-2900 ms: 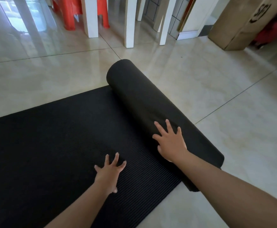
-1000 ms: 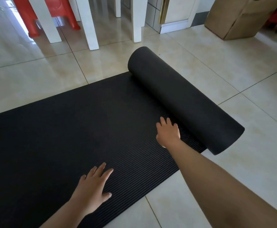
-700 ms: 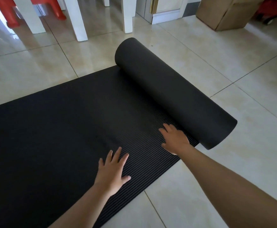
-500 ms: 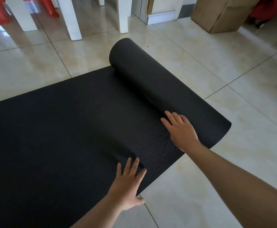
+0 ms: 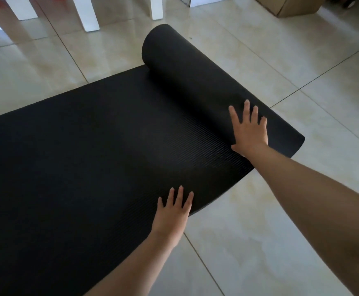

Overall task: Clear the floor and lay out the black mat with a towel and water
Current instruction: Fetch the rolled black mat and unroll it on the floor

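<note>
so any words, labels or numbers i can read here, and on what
None can be read. The black mat is plain, the cardboard box shows only bare sides, and the floor tiles and white legs carry no print.

Left hand (image 5: 174,212), right hand (image 5: 250,131): seemingly flat.

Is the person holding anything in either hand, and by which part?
Nothing is gripped. The right hand lies flat on the rolled end of the black mat; the left hand rests flat on its unrolled part, near the edge.
</note>
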The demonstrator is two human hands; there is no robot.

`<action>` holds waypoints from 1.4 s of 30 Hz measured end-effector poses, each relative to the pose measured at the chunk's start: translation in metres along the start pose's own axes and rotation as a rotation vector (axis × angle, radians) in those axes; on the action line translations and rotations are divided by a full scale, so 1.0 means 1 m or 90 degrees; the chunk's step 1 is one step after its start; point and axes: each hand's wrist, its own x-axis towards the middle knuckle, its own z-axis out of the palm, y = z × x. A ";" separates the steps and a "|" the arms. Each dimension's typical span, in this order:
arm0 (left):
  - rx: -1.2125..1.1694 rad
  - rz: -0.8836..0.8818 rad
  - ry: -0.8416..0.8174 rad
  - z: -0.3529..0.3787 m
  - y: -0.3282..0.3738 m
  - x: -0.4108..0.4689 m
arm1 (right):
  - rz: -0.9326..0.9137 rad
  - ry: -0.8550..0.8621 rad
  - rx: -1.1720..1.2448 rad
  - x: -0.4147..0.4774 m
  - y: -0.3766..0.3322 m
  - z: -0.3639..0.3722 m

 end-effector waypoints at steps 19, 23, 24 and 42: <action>0.055 0.032 -0.056 -0.004 -0.048 -0.073 | 0.056 -0.048 0.261 -0.026 -0.007 0.011; 0.064 0.012 -0.105 0.012 -0.067 -0.101 | -0.018 -0.022 0.261 -0.036 -0.044 0.004; 0.068 0.000 -0.111 0.017 -0.073 -0.107 | -0.044 -0.019 0.262 -0.039 -0.054 0.000; 0.053 0.047 0.058 0.012 -0.117 -0.103 | -0.067 0.019 0.341 -0.036 -0.091 -0.066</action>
